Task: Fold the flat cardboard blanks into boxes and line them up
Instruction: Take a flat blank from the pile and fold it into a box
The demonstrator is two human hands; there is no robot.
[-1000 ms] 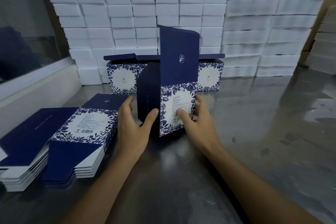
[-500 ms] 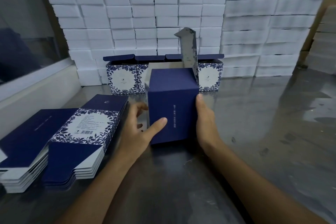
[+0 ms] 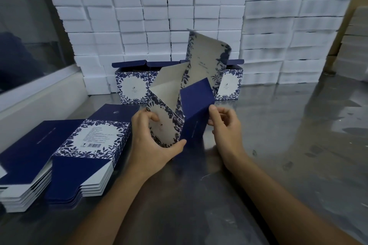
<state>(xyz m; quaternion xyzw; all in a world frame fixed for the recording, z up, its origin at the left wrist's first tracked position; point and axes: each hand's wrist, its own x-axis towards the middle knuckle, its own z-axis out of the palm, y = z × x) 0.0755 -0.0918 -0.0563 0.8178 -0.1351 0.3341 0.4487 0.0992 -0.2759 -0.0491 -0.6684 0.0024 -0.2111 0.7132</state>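
A half-formed blue and white floral box [image 3: 194, 109] is tilted above the metal table, its flaps open and one long flap pointing up. My left hand [image 3: 151, 145] grips its lower left corner, thumb under the bottom edge and fingers on the floral side. My right hand [image 3: 225, 125] is at the box's dark blue side panel, its thumb tip against the edge and its fingers loosely curled. Behind the box a row of folded boxes [image 3: 132, 83] with open lids stands along the back. Two stacks of flat blanks [image 3: 93, 145] lie at the left.
A wall of white foam blocks [image 3: 159, 16] rises behind the row of boxes, and taller stacks [image 3: 288, 32] fill the back right. The steel table [image 3: 288, 135] stretches to the right. A white ledge with a glass pane [image 3: 35, 93] borders the left side.
The box has been tipped and turned: the blue face that faced me now points right, and the floral side and open inside show. My left hand has shifted under its lower corner.
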